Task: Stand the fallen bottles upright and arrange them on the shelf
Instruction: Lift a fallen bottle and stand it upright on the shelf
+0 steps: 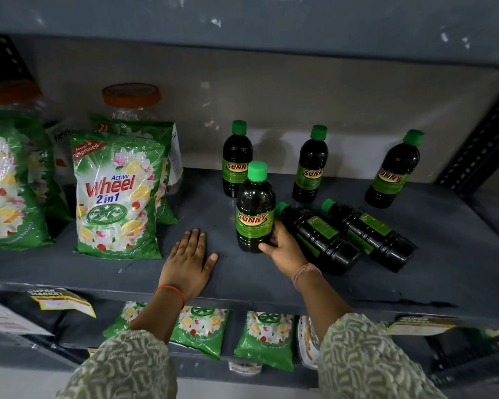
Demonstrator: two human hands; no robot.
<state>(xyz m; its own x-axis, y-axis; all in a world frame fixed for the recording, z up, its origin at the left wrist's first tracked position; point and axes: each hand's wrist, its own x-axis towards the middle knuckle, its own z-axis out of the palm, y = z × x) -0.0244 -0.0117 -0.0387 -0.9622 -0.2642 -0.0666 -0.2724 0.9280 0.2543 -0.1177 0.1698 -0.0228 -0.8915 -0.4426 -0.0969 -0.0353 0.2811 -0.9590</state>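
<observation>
Grey metal shelf (271,272) carries my flat, open left hand (188,262). My right hand (283,249) grips one upright Sunny bottle (254,208); two fallen bottles (317,237) lie beside.

A Wheel detergent bag (117,194) stands near the shelf board's left end, another bag (10,180) at its far left edge, an orange-lidded jar (131,99) behind. Small sachets (264,338) lie on the lower board.

"SUNNY" on the upright bottles' labels (252,218); detergent bag (117,194) reads "Active Wheel 2in1" (also "New & Improved").
</observation>
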